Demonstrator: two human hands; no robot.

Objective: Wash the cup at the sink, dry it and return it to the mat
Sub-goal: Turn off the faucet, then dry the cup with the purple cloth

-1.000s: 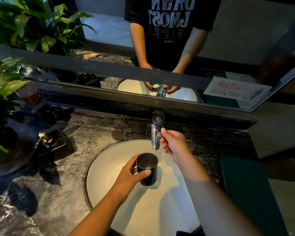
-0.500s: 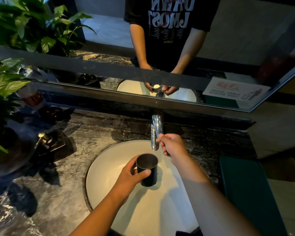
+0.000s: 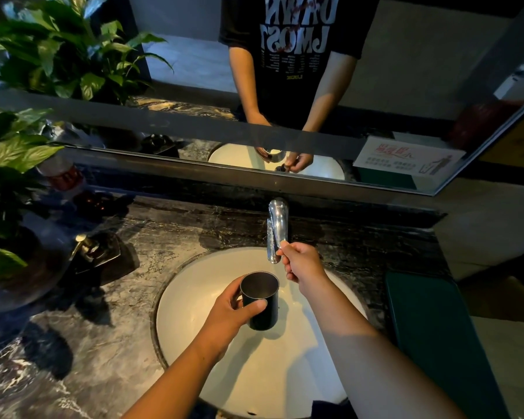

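Head view: the cup is held upright over the sink, its long axis close to vertical, the open mouth turned up toward the camera and the base pointing down into the bowl. It hangs just below and in front of the faucet. A plain cylinder is seen, dark and matte outside, dull grey metal inside. The left hand is wrapped round its left wall, the thumb laid across the near side and the fingers curled behind. The right hand is curled, and the forefinger and thumb tips are pinched on the lower end of the chrome spout. Against the frame a second earlier, these fingertips are found lower on the spout, while the cup is kept in much the same place. The bowl is round, white and glossy, set into a table of dark veined marble. A flat green mat is laid on the table just right of the sink. Left of the sink a dark tray with a brass fitting is seen, and beyond it a leafy plant. Both hands and the cup are repeated in the mirror behind the faucet.
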